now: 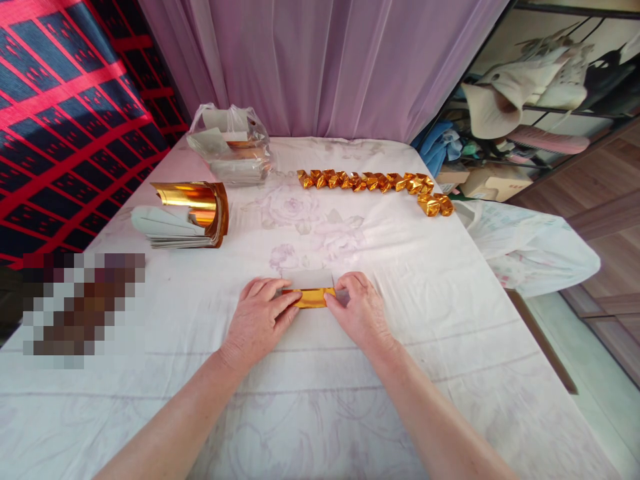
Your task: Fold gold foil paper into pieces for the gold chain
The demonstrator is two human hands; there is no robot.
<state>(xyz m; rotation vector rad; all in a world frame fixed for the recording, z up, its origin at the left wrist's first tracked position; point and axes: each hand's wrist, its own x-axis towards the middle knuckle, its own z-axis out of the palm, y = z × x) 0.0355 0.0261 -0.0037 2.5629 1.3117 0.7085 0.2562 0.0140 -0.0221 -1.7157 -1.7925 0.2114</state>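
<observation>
A sheet of gold foil paper (311, 295) lies flat on the white floral tablecloth (350, 400), its pale back side showing above a gold folded strip. My left hand (260, 317) presses the left end of the strip with its fingertips. My right hand (357, 310) pinches the right end. Both hands rest on the cloth near the table's middle.
A stack of gold foil sheets (187, 215) curls up at the left. A clear plastic bag of sheets (231, 143) sits behind it. A row of several folded gold pieces (375, 182) runs along the far side. Shelves with hats (530, 87) stand at the right.
</observation>
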